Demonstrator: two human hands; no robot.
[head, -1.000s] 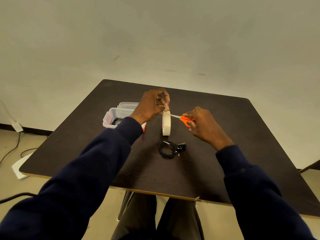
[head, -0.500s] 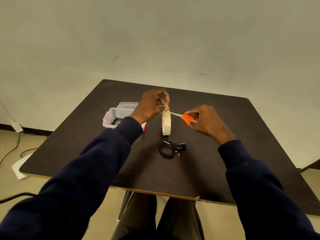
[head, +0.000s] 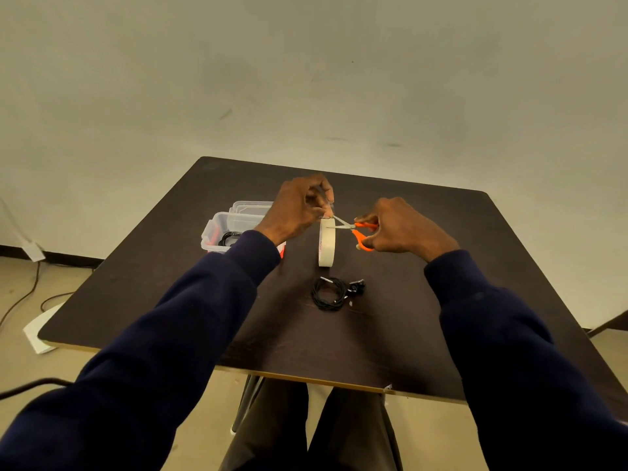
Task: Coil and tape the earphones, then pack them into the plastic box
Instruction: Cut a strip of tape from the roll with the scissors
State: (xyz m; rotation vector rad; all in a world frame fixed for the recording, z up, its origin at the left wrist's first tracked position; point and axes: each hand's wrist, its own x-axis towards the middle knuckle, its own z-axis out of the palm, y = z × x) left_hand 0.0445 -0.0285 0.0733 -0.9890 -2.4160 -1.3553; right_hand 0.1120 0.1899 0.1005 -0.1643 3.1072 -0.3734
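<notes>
Earphones (head: 331, 294) lie coiled while left hand (head: 299, 209) pinches tape (head: 327, 243) and right hand (head: 404, 226) grips open scissors (head: 359, 238).

Colour key, placed from the cream tape roll (head: 327, 243), which is plain. Right of it: scissors (head: 363, 233), orange handles, silver-grey blades. In front of it: black earphones (head: 331, 294). Left of it: clear plastic box (head: 234, 220) with red clips, holding a black coil. Beneath it: dark brown table (head: 390, 334), pale tan edge. Nearer the viewer: 2 navy sleeves (head: 204, 317). Behind it: off-white wall (head: 306, 79).
</notes>
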